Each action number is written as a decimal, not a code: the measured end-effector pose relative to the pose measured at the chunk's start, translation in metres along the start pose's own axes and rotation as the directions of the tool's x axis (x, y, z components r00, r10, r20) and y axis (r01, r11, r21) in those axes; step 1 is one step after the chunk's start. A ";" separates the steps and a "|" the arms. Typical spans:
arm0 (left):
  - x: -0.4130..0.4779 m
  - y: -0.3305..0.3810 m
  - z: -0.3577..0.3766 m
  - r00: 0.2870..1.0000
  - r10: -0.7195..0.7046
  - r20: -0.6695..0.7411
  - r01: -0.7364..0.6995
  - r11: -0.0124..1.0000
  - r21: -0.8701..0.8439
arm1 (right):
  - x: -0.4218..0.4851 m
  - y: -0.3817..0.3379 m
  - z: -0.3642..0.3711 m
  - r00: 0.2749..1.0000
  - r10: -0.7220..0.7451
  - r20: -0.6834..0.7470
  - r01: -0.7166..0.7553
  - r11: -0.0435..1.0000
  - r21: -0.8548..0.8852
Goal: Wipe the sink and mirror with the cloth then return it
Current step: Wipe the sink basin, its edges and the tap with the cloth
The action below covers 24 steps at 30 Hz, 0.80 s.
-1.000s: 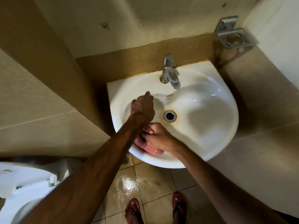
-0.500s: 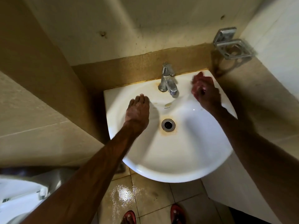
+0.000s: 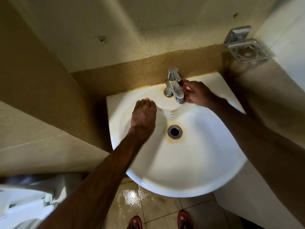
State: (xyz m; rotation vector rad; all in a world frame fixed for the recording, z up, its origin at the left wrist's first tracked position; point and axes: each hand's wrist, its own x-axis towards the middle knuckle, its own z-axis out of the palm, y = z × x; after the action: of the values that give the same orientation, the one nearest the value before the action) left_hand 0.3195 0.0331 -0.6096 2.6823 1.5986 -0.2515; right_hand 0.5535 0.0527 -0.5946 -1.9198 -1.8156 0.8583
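Observation:
The white corner sink (image 3: 181, 187) fills the middle of the head view, with rust stains around its drain (image 3: 175, 131). My left hand (image 3: 143, 116) lies flat, palm down, on the basin's left slope and holds nothing. My right hand (image 3: 196, 95) is closed on a pinkish-red cloth (image 3: 187, 88), of which only a small bit shows between the fingers. It presses the cloth against the right side of the chrome faucet (image 3: 173, 85). No mirror is in view.
A chrome soap holder (image 3: 245, 47) sticks out of the wall at the upper right. A white toilet (image 3: 21, 205) stands at the lower left. Below the sink are wet floor tiles (image 3: 130, 195) and my feet in red sandals (image 3: 184, 219).
My right hand carried the cloth from the sink's front rim to the back right corner, then left to the faucet. My left hand stayed on the basin's left side.

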 end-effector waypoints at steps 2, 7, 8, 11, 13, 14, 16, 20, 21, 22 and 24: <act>-0.001 0.002 0.001 1.000 0.001 0.001 -0.001 1.000 0.002 | 0.004 -0.002 0.005 0.996 -0.023 -0.086 0.018 0.998 -0.058; -0.006 0.004 -0.004 1.000 -0.005 -0.007 0.005 1.000 -0.005 | -0.027 -0.001 0.017 0.972 -0.146 -0.182 0.125 0.985 -0.123; -0.006 0.004 -0.005 1.000 -0.007 -0.008 0.007 1.000 -0.010 | -0.034 0.003 0.021 0.967 -0.149 -0.207 0.124 0.984 -0.130; -0.007 0.007 -0.006 0.999 -0.017 -0.033 0.017 1.000 -0.015 | -0.053 0.015 0.039 0.953 -0.214 -0.216 0.177 0.968 -0.179; -0.007 0.008 -0.004 0.998 -0.022 -0.053 0.021 0.999 -0.025 | -0.063 0.009 0.054 0.944 -0.231 -0.236 0.196 0.967 -0.165; -0.007 0.008 -0.003 0.998 -0.025 -0.061 0.023 0.999 -0.032 | -0.066 0.001 0.063 0.942 -0.235 -0.239 0.206 0.969 -0.138; -0.007 0.008 -0.002 0.996 -0.027 -0.083 0.021 0.998 -0.067 | -0.067 -0.019 0.081 0.927 -0.276 -0.253 0.261 0.961 -0.089; -0.011 -0.007 -0.016 0.997 -0.032 -0.073 0.012 0.965 -0.262 | -0.038 -0.035 0.113 0.846 -0.366 -0.387 0.307 0.929 -0.209; -0.013 -0.013 -0.020 0.997 -0.048 -0.067 0.023 0.945 -0.326 | -0.029 -0.036 0.119 0.854 -0.345 -0.391 0.254 0.930 -0.267; -0.014 -0.019 -0.023 0.996 -0.067 -0.063 0.038 0.926 -0.376 | -0.023 -0.039 0.123 0.870 -0.315 -0.379 0.183 0.921 -0.345; -0.015 -0.026 -0.023 0.991 -0.119 -0.069 0.078 0.901 -0.426 | -0.010 -0.048 0.133 0.912 -0.238 -0.335 0.038 0.860 -0.508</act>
State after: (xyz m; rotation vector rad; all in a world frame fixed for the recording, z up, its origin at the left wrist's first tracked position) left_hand 0.2931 0.0345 -0.5824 2.3148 1.5922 0.2047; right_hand 0.4316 0.0286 -0.6619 -2.0163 -2.0086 -0.0675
